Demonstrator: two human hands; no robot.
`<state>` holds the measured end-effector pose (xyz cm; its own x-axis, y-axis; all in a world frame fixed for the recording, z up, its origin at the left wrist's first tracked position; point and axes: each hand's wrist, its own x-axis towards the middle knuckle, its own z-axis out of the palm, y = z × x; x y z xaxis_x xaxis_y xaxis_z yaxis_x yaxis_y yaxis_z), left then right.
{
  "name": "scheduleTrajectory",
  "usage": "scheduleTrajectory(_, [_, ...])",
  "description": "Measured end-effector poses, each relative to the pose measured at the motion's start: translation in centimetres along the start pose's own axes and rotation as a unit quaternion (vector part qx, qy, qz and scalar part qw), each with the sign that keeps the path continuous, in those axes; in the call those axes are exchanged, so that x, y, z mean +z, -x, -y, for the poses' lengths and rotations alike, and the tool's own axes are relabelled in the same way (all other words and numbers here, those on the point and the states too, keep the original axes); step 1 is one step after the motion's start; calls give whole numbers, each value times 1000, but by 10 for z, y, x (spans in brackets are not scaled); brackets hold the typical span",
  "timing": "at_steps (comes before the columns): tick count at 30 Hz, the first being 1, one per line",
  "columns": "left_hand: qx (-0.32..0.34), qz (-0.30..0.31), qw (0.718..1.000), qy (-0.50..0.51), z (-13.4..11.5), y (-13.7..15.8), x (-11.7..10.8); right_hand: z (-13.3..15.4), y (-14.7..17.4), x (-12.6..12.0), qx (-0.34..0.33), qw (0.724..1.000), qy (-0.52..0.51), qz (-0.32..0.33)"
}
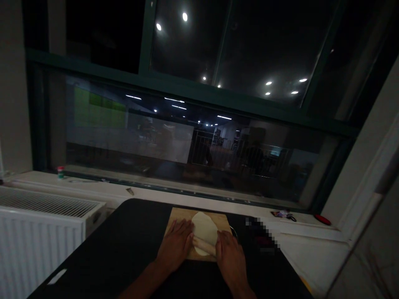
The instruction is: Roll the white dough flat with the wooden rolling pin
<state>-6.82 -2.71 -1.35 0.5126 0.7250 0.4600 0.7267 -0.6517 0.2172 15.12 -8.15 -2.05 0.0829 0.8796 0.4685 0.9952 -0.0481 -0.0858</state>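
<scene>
A flattened oval of pale dough [205,226] lies on a wooden board [181,213] on the black table. Across its near part rests a rolling pin [204,245], slightly tilted down to the right. My left hand [178,242] covers the pin's left end, fingers pointing away from me. On the right end lies my right hand [230,251], its fingers curled over the wood. Both ends of the pin are hidden under my hands.
Around the board spreads the black table [137,232]. A white radiator [43,228] stands at the left. On the windowsill are a small red-capped container [60,172] and a red object [322,219]. A white strip [57,276] lies near the table's left edge.
</scene>
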Motion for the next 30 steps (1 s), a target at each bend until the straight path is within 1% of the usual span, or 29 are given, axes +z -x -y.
scheduleTrajectory(3, [-12, 25, 999, -17, 2, -15, 4, -11, -18, 13, 6, 999, 3, 34])
scheduleTrajectory(7, [-41, 82, 995, -33, 8, -45, 15, -25, -49, 27, 26, 995, -18, 93])
scheduleTrajectory(9, [-57, 99, 993, -35, 13, -62, 22, -28, -63, 29, 26, 996, -8, 88])
scheduleTrajectory(12, [-82, 107, 990, -35, 21, -87, 36, -28, -85, 26, 23, 999, 24, 35])
scheduleTrajectory(13, [-90, 111, 989, -35, 23, -94, 40, -27, -91, 25, 28, 999, 29, 28])
scheduleTrajectory(16, [-102, 115, 987, -37, 27, -107, 48, -27, -106, 23, 38, 998, 29, 40])
scheduleTrajectory(18, [-102, 109, 988, -40, 27, -107, 49, -27, -107, 24, 35, 998, 25, 48])
scheduleTrajectory(20, [-95, 99, 990, -43, 24, -100, 47, -28, -102, 26, 31, 998, 22, 51])
scheduleTrajectory(26, [-69, 52, 995, -56, 11, -65, 37, -28, -70, 34, 19, 998, 6, 62])
scheduleTrajectory(30, [-49, 36, 997, -52, 4, -46, 30, -24, -50, 31, 15, 998, 24, 52])
